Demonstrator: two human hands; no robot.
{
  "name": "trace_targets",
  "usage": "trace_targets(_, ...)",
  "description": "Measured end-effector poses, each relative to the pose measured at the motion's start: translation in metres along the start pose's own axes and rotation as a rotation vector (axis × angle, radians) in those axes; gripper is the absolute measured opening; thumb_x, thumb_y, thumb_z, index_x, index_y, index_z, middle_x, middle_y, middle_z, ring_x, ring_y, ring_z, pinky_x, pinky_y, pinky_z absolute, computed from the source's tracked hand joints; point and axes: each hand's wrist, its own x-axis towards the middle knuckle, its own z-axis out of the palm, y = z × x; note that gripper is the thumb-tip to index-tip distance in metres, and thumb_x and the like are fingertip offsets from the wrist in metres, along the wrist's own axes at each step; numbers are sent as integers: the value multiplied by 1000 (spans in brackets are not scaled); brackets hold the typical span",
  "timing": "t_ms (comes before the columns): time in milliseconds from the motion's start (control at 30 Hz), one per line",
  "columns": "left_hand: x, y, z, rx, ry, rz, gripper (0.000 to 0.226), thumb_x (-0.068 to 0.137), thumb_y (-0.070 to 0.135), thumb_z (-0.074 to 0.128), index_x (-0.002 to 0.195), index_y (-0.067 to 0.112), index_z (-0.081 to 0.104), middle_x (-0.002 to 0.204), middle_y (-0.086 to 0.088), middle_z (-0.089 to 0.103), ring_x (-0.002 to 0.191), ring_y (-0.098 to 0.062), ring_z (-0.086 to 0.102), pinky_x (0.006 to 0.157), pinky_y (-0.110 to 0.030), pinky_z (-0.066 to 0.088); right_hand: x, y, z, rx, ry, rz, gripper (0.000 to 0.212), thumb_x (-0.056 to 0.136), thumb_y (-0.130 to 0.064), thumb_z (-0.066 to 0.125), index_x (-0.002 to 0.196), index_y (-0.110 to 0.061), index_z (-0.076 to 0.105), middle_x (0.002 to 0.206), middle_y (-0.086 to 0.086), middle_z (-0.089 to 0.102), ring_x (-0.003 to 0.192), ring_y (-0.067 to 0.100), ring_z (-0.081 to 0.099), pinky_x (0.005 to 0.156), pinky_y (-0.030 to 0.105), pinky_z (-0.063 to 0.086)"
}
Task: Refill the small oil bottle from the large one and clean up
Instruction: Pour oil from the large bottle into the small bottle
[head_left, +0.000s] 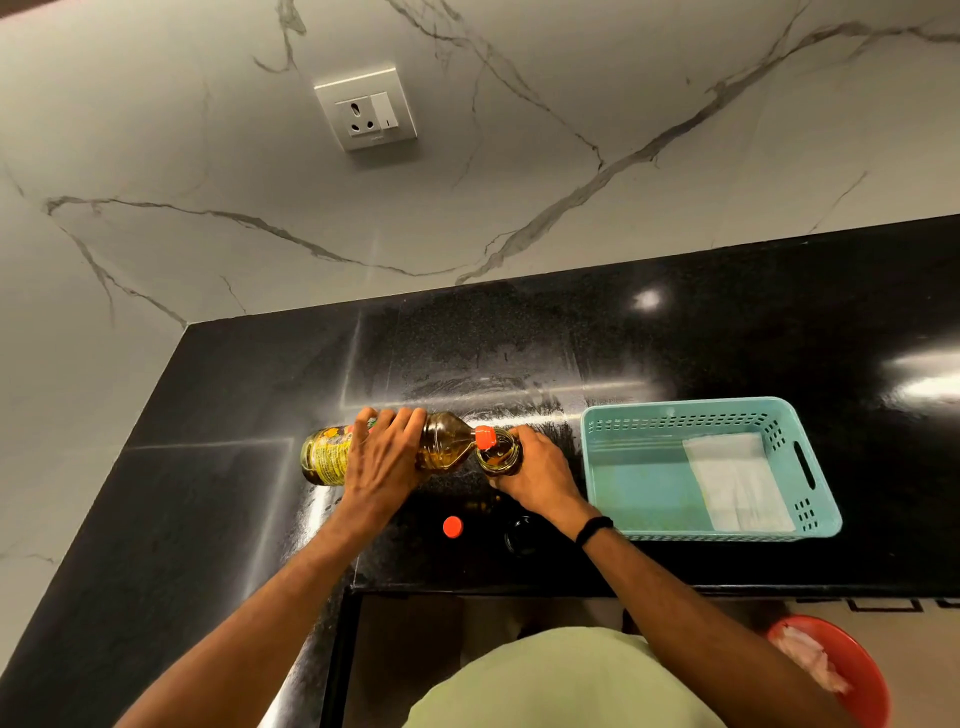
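Nearest, an orange cap and a dark lid lie on the black counter, in front of the small bottle. The right hand wraps that open, part-filled bottle. Left of it, the left hand grips the large oil bottle, lying sideways, its neck pointing right into the small bottle's mouth. Right of it, a teal basket holds a folded white cloth.

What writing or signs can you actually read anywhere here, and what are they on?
Large oil bottle: its yellow label has print and a picture, too blurred to read.
Wall socket: a small mark on the switch, no legible words.
Basket, caps, countertop: no text visible.
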Motion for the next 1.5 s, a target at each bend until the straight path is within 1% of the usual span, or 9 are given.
trace_targets(233, 0, 1, 0, 11, 9, 4, 80, 53, 48, 88, 118, 14, 57, 106, -4, 65, 97, -25, 61, 96, -40, 29, -1, -1, -1, 2, 7, -3, 67, 68, -31, 88, 123, -18, 52, 120, 4, 59, 109, 20, 57, 85, 22, 43)
trace_targets(367, 0, 0, 0, 2, 15, 2, 81, 52, 46, 89, 119, 14, 56, 107, -5, 65, 97, -25, 61, 95, -40, 30, -1, -1, -1, 0, 1, 1, 67, 69, -30, 87, 124, -18, 52, 121, 4, 58, 111, 20, 57, 87, 23, 43)
trace_targets(533, 1, 1, 0, 7, 6, -3, 79, 53, 45, 89, 118, 15, 56, 107, -4, 66, 98, -25, 62, 95, -39, 29, 0, -2, -1, 1, -2, 5, 68, 68, -30, 88, 125, -19, 52, 123, 3, 58, 113, 20, 56, 92, 26, 45)
trace_targets(733, 1, 3, 1, 12, 2, -10, 78, 54, 45, 88, 119, 15, 57, 107, -3, 65, 98, -24, 61, 95, -39, 29, -1, -3, -1, 9, 2, 4, 66, 67, -30, 88, 123, -19, 53, 122, 2, 59, 112, 19, 57, 92, 28, 47)
trace_targets(933, 1, 3, 3, 17, -16, -16, 80, 55, 52, 86, 120, 17, 55, 108, -2, 65, 99, -23, 60, 96, -39, 29, -1, -2, -2, 6, 16, -15, 66, 67, -30, 88, 122, -19, 54, 121, 3, 60, 110, 21, 58, 91, 30, 47)
trace_targets(1067, 1, 3, 3, 18, -14, -12, 81, 54, 52, 86, 120, 16, 56, 108, -3, 65, 99, -24, 61, 96, -40, 29, -2, -2, -1, 15, 15, -16, 67, 66, -30, 89, 122, -20, 54, 121, 3, 60, 111, 20, 58, 93, 30, 48)
trace_targets(1400, 0, 2, 1, 36, -29, -13, 81, 56, 51, 85, 122, 17, 54, 110, -2, 64, 101, -22, 59, 98, -39, 29, -1, -2, -1, 13, 11, -13, 65, 66, -30, 89, 121, -20, 54, 121, 2, 60, 111, 20, 58, 93, 29, 48)
trace_targets(1500, 0, 3, 2, 36, -26, -10, 80, 56, 50, 85, 123, 17, 54, 111, -2, 63, 102, -23, 59, 98, -39, 29, -1, -2, -1, 12, 12, -11, 64, 66, -30, 89, 119, -20, 55, 119, 2, 60, 109, 19, 58, 90, 27, 47)
